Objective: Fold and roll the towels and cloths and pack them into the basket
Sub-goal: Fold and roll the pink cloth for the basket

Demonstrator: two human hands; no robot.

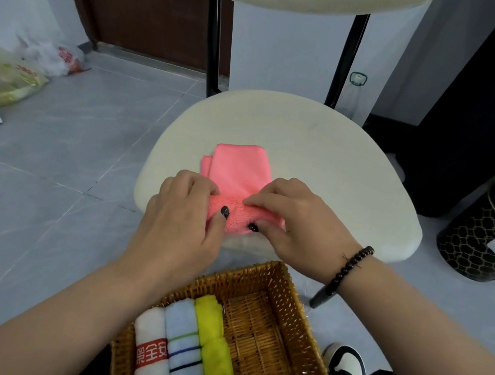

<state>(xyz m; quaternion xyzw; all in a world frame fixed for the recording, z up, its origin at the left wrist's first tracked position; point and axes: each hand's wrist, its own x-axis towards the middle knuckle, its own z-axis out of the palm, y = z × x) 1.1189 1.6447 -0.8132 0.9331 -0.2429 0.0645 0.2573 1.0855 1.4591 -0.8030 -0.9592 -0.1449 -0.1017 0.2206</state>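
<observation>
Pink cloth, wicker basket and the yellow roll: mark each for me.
pink cloth (240, 166): head view, on its flat, unrolled part.
wicker basket (268, 331): head view, on its bare woven floor.
yellow roll (213, 342): head view, on its middle.

The pink cloth (239, 169) on the chair seat (327, 154) looks like soft, fuzzy microfibre, totally matt. The seat itself is smooth cream upholstery with a faint sheen. Just in front of the seat, the basket (287, 295) is woven wicker, glossy brown and bumpy. Inside it, the white towel (151, 354) and blue towel (186, 340) look like nubby terry, and the yellow cloth (213, 342) is smoother. Floor tiles (48, 154) left of the seat are polished grey stone-look.
</observation>
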